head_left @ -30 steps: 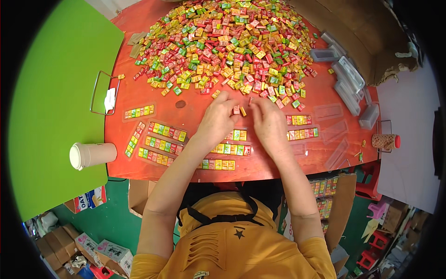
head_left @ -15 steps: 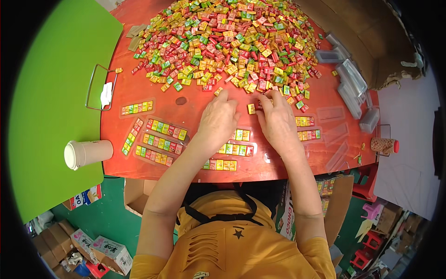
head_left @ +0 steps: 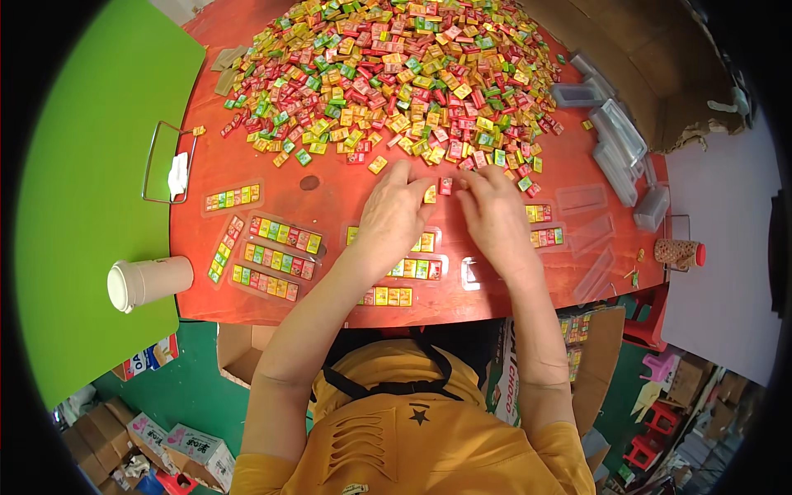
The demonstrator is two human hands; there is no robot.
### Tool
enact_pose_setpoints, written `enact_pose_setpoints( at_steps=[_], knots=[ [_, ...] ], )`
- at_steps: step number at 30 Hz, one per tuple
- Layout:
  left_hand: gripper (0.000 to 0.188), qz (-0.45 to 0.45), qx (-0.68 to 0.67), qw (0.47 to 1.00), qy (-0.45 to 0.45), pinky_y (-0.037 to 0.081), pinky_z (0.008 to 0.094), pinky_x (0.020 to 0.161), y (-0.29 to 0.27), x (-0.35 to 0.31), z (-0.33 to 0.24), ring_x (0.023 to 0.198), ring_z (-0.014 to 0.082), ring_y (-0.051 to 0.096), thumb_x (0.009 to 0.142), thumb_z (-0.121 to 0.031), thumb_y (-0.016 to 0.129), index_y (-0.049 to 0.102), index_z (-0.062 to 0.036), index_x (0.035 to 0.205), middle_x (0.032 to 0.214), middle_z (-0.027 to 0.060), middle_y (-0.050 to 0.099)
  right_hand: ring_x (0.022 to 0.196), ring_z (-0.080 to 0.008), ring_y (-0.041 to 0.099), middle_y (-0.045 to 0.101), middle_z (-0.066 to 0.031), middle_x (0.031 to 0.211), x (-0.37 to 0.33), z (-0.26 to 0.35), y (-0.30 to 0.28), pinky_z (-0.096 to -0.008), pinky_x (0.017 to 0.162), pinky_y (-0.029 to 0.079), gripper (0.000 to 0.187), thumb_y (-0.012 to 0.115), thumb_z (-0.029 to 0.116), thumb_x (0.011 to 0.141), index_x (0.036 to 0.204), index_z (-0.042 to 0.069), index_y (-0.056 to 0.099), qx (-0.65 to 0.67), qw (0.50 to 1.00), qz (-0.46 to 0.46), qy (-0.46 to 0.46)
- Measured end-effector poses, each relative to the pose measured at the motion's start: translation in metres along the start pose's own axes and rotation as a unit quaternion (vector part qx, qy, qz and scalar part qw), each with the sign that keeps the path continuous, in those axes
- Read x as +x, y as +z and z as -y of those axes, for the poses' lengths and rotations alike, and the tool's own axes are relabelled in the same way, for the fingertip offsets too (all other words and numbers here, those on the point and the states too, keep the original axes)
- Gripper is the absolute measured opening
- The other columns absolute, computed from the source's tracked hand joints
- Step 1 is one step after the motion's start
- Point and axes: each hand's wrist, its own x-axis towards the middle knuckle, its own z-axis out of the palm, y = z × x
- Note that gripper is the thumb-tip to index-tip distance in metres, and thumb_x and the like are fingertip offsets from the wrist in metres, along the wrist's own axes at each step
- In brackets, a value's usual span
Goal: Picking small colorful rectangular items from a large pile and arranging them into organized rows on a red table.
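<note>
My left hand (head_left: 389, 216) is closed, with its thumb and fingertips at a small yellow candy packet (head_left: 430, 195). A red candy packet (head_left: 445, 186) lies in the gap between my hands. My right hand (head_left: 497, 221) is bent over the table just right of it, thumb and forefinger slightly apart, nothing visible in them. Beyond both hands rises a big heap of red, yellow, orange and green packets (head_left: 396, 82). Filled clear trays, one (head_left: 415, 269) near my left wrist and another (head_left: 546, 238) beside my right hand, hold rows of packets. My forearms partly cover some trays.
More filled trays (head_left: 279, 260) lie on the red table (head_left: 206, 289) at left, near a white lidded cup (head_left: 148, 282). Empty clear trays (head_left: 615, 148) are stacked at right, beside a large cardboard box (head_left: 652, 74). A patterned red-capped jar (head_left: 680, 253) stands at the right edge.
The yellow packet has shifted left to my left fingertips. A red packet now shows between my hands, and my right fingers are off to its right. The whole view has shifted slightly.
</note>
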Motion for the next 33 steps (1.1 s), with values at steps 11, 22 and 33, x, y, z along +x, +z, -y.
enact_pose_setpoints(
  at_steps=[11,22,33],
  knots=[
    [0.035,0.014,0.005,1.0,-0.023,0.055,0.0488,0.092,-0.003,0.002,-0.002,0.107,0.0365,0.065,0.083,-0.011,0.082,0.077,-0.0082,0.118,0.11,0.0157,0.059,0.09,-0.0381,0.067,0.066,-0.0166,0.095,-0.01,0.011,0.011,-0.0475,0.085,0.054,0.019,0.072,0.01,0.094,0.11,0.0,0.074,-0.02,0.998,-0.061,0.023],
    [0.041,-0.009,0.031,0.999,0.0,0.055,0.0473,0.092,-0.012,-0.004,0.004,0.109,0.0343,0.063,0.082,-0.016,0.083,0.077,-0.0137,0.122,0.112,0.0135,0.059,0.096,-0.0364,0.068,0.069,-0.0154,0.103,-0.012,0.02,0.036,-0.0477,0.087,0.052,0.02,0.068,0.005,0.092,0.111,0.0,0.072,-0.055,0.998,-0.001,-0.021],
    [0.031,-0.036,0.085,0.996,-0.007,0.054,0.0458,0.089,-0.001,-0.003,0.005,0.104,0.032,0.062,0.082,-0.023,0.084,0.083,-0.0135,0.112,0.11,0.0122,0.059,0.081,-0.0381,0.07,0.071,-0.0169,0.093,0.017,0.0,0.022,-0.049,0.075,0.055,0.019,0.07,0.015,0.096,0.109,0.001,0.072,-0.14,0.987,-0.072,0.044]
  ],
)
